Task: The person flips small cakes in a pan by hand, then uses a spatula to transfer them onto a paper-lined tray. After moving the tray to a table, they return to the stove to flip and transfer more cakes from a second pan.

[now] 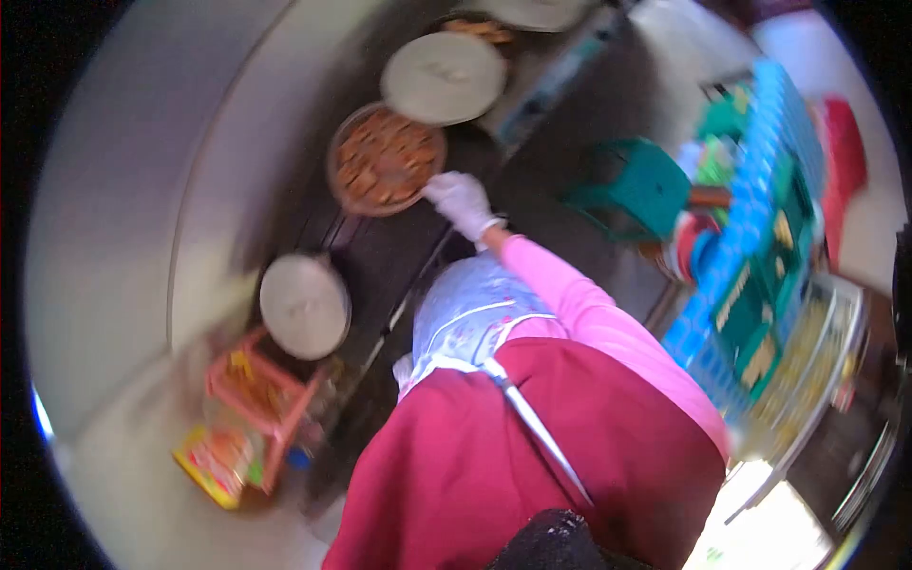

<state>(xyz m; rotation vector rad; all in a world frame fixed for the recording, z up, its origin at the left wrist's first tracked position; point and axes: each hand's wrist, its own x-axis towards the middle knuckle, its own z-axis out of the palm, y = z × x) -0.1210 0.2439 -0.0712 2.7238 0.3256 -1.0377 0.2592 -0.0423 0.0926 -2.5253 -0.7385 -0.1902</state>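
Observation:
My right hand (pixel 461 204), in a thin whitish glove, reaches out from a pink sleeve. Its fingers are closed at the near right rim of a round tub (pixel 339 180) full of brown food pieces (pixel 388 157), seemingly gripping that edge. Motion blur softens the fingertips. Of my left hand (pixel 403 369) only a small whitish patch shows beside the patterned apron (pixel 475 299); its fingers are hidden. A round white lid (pixel 444 78) lies just beyond the tub, partly over more brown food (pixel 478 30).
Another white lid (pixel 305 306) is on the dark counter (pixel 356 261) near a pink rack (pixel 269 408) and a yellow-red packet (pixel 209 465). To the right stand a green stool (pixel 636 190) and a table with blue covering (pixel 731 275) bearing green trays.

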